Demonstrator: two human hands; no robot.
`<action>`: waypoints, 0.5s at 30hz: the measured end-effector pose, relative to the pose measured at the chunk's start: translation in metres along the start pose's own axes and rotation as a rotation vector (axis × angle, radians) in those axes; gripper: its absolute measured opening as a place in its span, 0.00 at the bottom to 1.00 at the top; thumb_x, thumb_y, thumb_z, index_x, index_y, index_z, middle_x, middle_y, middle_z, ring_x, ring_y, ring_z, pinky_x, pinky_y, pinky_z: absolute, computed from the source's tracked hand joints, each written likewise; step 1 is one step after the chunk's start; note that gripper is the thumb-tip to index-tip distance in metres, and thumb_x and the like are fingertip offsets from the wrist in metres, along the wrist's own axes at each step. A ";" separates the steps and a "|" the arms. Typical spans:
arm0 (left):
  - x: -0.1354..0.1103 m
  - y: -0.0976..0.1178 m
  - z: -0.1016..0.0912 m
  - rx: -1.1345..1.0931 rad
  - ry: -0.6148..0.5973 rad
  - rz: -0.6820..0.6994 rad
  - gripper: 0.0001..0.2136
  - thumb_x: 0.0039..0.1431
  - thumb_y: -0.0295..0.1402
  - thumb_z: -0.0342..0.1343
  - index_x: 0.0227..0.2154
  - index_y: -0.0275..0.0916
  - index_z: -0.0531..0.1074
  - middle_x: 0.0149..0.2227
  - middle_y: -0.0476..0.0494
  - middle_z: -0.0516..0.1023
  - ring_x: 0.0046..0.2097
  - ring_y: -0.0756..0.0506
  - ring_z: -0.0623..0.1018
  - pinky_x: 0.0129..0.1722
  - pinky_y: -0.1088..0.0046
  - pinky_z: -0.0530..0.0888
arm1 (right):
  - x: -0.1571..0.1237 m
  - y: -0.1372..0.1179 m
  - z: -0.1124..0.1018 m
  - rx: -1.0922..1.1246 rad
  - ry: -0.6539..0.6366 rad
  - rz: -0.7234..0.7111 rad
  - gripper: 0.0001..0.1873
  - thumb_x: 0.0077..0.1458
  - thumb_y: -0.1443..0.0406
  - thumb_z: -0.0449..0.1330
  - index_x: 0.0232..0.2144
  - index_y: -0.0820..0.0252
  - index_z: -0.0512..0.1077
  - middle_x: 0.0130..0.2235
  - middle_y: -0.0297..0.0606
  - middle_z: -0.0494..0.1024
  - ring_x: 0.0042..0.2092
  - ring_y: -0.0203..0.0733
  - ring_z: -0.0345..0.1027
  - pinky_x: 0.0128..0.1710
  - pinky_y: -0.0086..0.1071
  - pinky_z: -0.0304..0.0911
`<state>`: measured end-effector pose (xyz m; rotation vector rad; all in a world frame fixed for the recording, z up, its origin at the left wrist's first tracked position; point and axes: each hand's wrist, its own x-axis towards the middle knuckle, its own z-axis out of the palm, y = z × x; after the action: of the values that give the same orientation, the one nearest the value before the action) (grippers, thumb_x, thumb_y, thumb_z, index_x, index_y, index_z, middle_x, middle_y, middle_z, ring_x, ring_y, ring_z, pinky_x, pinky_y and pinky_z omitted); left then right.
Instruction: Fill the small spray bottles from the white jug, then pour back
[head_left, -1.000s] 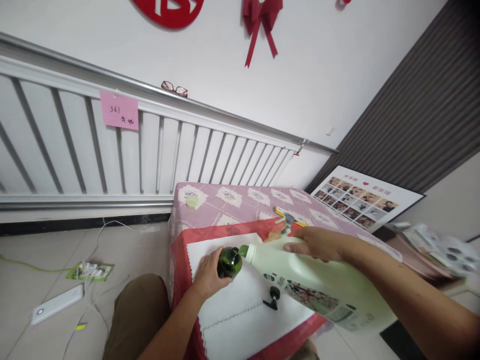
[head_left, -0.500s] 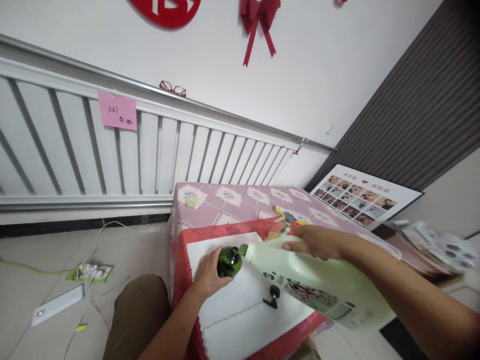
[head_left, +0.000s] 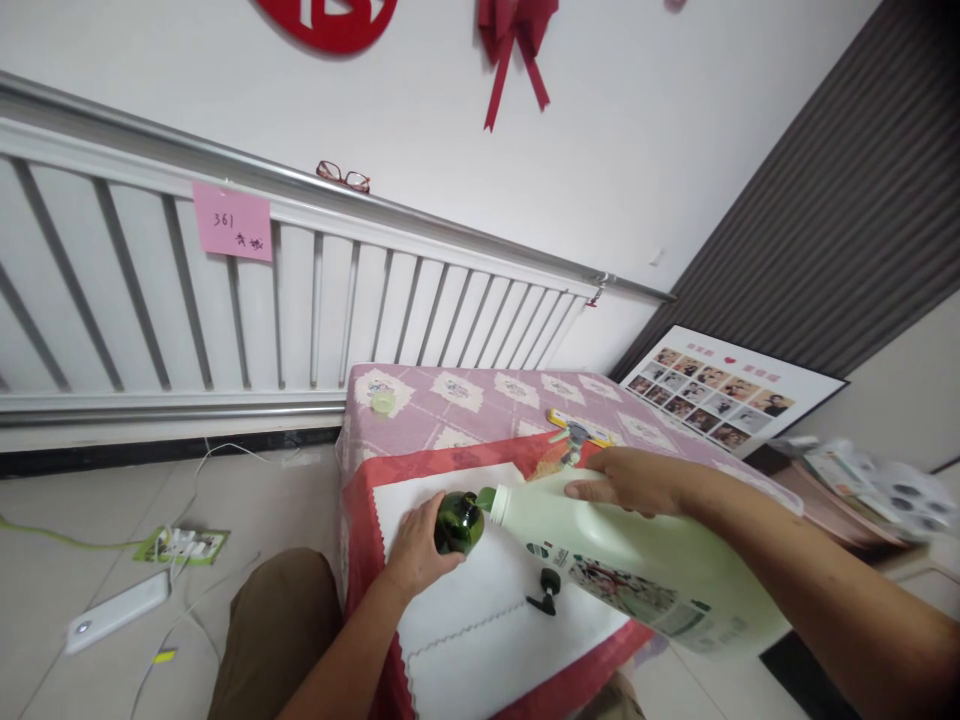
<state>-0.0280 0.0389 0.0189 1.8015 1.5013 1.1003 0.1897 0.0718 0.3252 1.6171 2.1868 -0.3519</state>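
My left hand point(head_left: 417, 552) is closed round a dark green bottle point(head_left: 459, 524), its open neck turned toward the right. A large pale green jug point(head_left: 645, 560) lies tilted on its side in the air, my right hand point(head_left: 626, 482) gripping it from above. Its green spout point(head_left: 487, 500) meets the neck of the small bottle; whether liquid flows between them I cannot see. Below the jug, a black pump head point(head_left: 549, 592) rests on the white cloth point(head_left: 465, 640).
A red cloth point(head_left: 367, 540) and a purple patterned tablecloth point(head_left: 405, 420) cover the table. Behind the spout area lie a spray-type nozzle point(head_left: 576, 440) and a yellow-edged item point(head_left: 600, 436). A radiator point(head_left: 375, 310) runs along the wall. On the floor is a power strip point(head_left: 184, 545) with cords.
Both hands, the bottle and the jug hold nearly the same positions. Only a slight shift of the camera view shows.
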 end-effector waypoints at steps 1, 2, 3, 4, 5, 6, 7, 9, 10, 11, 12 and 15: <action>0.000 0.000 0.000 0.000 0.001 -0.001 0.43 0.42 0.35 0.62 0.62 0.40 0.53 0.62 0.38 0.64 0.61 0.36 0.65 0.62 0.56 0.59 | -0.001 -0.002 -0.001 0.012 -0.011 0.023 0.26 0.54 0.44 0.51 0.31 0.62 0.71 0.24 0.39 0.70 0.23 0.41 0.67 0.22 0.32 0.58; 0.000 -0.001 0.001 0.000 0.001 -0.002 0.42 0.42 0.35 0.62 0.62 0.40 0.53 0.62 0.39 0.64 0.61 0.36 0.65 0.62 0.56 0.59 | -0.002 -0.004 -0.002 0.020 -0.024 0.039 0.27 0.54 0.44 0.51 0.32 0.62 0.71 0.25 0.39 0.71 0.23 0.41 0.67 0.22 0.32 0.58; 0.000 -0.001 0.001 -0.001 0.002 -0.003 0.42 0.42 0.35 0.62 0.62 0.41 0.53 0.62 0.39 0.64 0.61 0.36 0.65 0.62 0.56 0.58 | -0.003 -0.005 -0.002 0.023 -0.033 0.052 0.27 0.54 0.44 0.51 0.33 0.62 0.71 0.25 0.39 0.71 0.24 0.41 0.67 0.23 0.32 0.59; 0.000 -0.001 0.001 -0.003 0.002 -0.005 0.42 0.42 0.35 0.63 0.62 0.41 0.53 0.63 0.39 0.64 0.61 0.36 0.65 0.62 0.56 0.58 | -0.004 -0.006 -0.003 0.021 -0.038 0.055 0.27 0.54 0.44 0.50 0.33 0.62 0.71 0.26 0.38 0.71 0.24 0.41 0.67 0.23 0.32 0.59; 0.000 -0.001 0.001 -0.005 0.001 -0.006 0.42 0.42 0.36 0.63 0.62 0.41 0.53 0.63 0.39 0.63 0.61 0.36 0.64 0.62 0.57 0.58 | -0.005 -0.007 -0.003 0.017 -0.041 0.057 0.27 0.55 0.44 0.50 0.34 0.62 0.70 0.26 0.38 0.71 0.24 0.40 0.67 0.24 0.32 0.59; 0.000 -0.001 0.001 -0.006 0.000 -0.008 0.43 0.42 0.36 0.63 0.62 0.42 0.53 0.63 0.39 0.63 0.62 0.36 0.64 0.62 0.57 0.58 | -0.005 -0.008 -0.004 0.016 -0.044 0.055 0.26 0.55 0.44 0.50 0.33 0.62 0.70 0.26 0.38 0.71 0.24 0.40 0.67 0.24 0.32 0.60; 0.000 -0.001 0.000 -0.007 -0.001 -0.010 0.43 0.42 0.36 0.63 0.62 0.42 0.52 0.63 0.39 0.63 0.62 0.36 0.64 0.62 0.57 0.58 | -0.005 -0.008 -0.004 0.018 -0.046 0.052 0.26 0.55 0.45 0.50 0.33 0.62 0.70 0.27 0.38 0.71 0.24 0.40 0.67 0.24 0.32 0.60; 0.000 -0.001 0.000 -0.005 -0.004 -0.014 0.43 0.42 0.37 0.63 0.63 0.41 0.52 0.63 0.39 0.63 0.62 0.36 0.64 0.62 0.57 0.58 | -0.005 -0.009 -0.004 0.031 -0.049 0.049 0.26 0.55 0.45 0.50 0.32 0.62 0.70 0.27 0.40 0.72 0.24 0.40 0.67 0.24 0.32 0.60; 0.000 0.000 0.000 -0.004 -0.006 -0.015 0.43 0.42 0.37 0.63 0.63 0.41 0.52 0.63 0.39 0.63 0.62 0.36 0.64 0.62 0.57 0.58 | -0.005 -0.009 -0.004 0.040 -0.049 0.049 0.25 0.55 0.45 0.50 0.32 0.62 0.70 0.28 0.40 0.72 0.24 0.40 0.67 0.23 0.32 0.61; 0.000 0.000 0.000 -0.003 -0.006 -0.017 0.43 0.42 0.37 0.63 0.63 0.41 0.52 0.63 0.39 0.63 0.62 0.36 0.64 0.62 0.57 0.59 | -0.005 -0.009 -0.004 0.050 -0.051 0.054 0.25 0.55 0.45 0.51 0.31 0.61 0.70 0.29 0.41 0.73 0.24 0.40 0.67 0.23 0.32 0.61; 0.000 0.000 0.000 -0.001 -0.007 -0.018 0.43 0.42 0.37 0.63 0.63 0.41 0.52 0.63 0.39 0.63 0.62 0.36 0.64 0.62 0.57 0.59 | -0.004 -0.008 -0.003 0.060 -0.051 0.060 0.25 0.54 0.45 0.52 0.31 0.61 0.70 0.29 0.41 0.73 0.24 0.40 0.67 0.22 0.32 0.61; 0.000 0.000 0.000 0.001 -0.007 -0.011 0.44 0.41 0.37 0.63 0.63 0.41 0.52 0.63 0.39 0.63 0.62 0.36 0.64 0.62 0.57 0.59 | -0.003 -0.007 -0.003 0.086 -0.045 0.071 0.23 0.52 0.46 0.54 0.30 0.60 0.70 0.29 0.41 0.74 0.23 0.40 0.67 0.21 0.32 0.61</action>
<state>-0.0279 0.0390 0.0184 1.7939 1.5059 1.0879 0.1830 0.0682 0.3285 1.7104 2.1019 -0.4624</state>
